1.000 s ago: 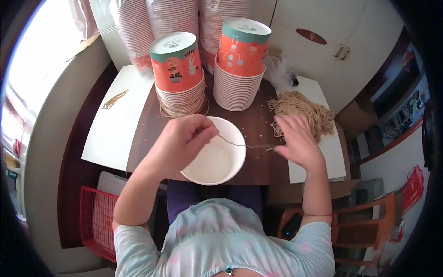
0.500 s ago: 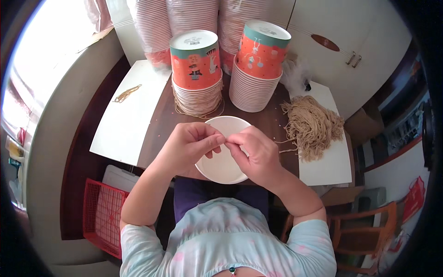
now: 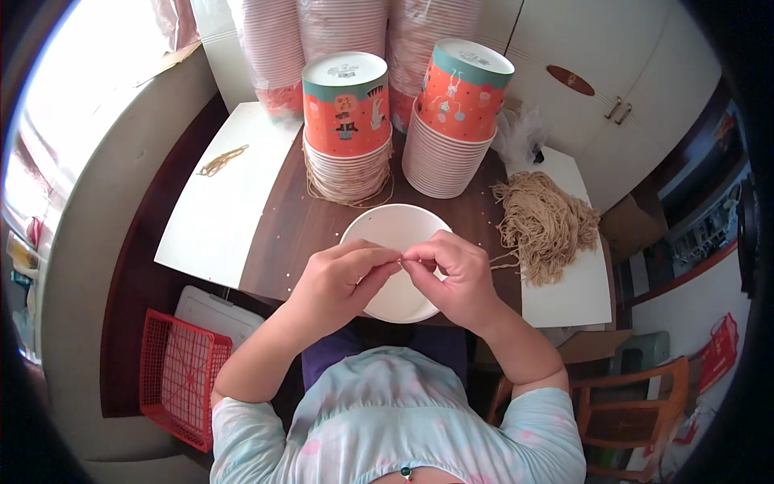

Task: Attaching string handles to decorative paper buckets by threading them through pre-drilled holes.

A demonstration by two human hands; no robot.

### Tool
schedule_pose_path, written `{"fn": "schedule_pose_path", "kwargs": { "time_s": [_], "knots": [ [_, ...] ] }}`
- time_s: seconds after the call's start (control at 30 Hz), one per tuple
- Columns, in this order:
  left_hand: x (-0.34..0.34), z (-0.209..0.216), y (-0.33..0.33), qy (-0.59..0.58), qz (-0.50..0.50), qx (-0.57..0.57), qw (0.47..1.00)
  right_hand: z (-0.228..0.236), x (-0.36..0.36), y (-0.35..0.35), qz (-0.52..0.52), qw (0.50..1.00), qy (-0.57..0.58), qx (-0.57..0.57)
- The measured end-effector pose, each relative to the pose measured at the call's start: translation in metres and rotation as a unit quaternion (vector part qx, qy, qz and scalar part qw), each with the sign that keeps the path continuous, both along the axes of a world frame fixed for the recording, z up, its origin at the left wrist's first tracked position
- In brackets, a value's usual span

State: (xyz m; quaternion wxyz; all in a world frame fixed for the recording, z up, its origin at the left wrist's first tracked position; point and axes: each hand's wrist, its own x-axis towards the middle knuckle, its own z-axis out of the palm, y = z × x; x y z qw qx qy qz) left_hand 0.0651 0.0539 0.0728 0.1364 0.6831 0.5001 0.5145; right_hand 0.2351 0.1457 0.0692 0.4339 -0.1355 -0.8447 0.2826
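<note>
Over a round white paper bucket (image 3: pixel 387 226) at the near edge of the table, my two hands meet at the fingertips. Thumb and index finger are pinched on my left hand (image 3: pixel 339 278), and my right hand (image 3: pixel 453 278) pinches just beside it. Whatever lies between the fingertips is too small to make out. The bucket's mouth faces up, its front partly covered by my hands. Beyond it stand two upside-down stacks of orange and green printed buckets, a left stack (image 3: pixel 347 121) with tan cords looped round its lower rims and a right stack (image 3: pixel 459 101).
A tangled heap of tan cords (image 3: pixel 548 226) lies on the right, with a clear plastic bag (image 3: pixel 520 137) behind. A small cord bundle (image 3: pixel 223 160) rests on the left white board (image 3: pixel 210 218). Wrapped bucket stacks (image 3: pixel 343 28) rise at the back. A red basket (image 3: pixel 185 379) and wooden chair (image 3: pixel 633 415) flank me.
Both hands have moved slightly right and down, still pinched together over the bucket. The left fingers are straighter than before. The whole view has shifted a little.
</note>
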Motion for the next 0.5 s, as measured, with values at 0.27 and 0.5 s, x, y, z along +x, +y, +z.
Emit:
{"fn": "schedule_pose_path", "kwargs": {
  "time_s": [0.27,0.5],
  "knots": [
    [0.005,0.01,-0.022,-0.104,-0.045,-0.24,0.964,-0.005,0.018,-0.018,-0.012,0.979,-0.052,0.195],
    [0.006,0.008,-0.026,-0.119,-0.083,-0.233,0.962,-0.003,0.02,-0.021,0.013,0.984,-0.026,0.177]
  ]
}}
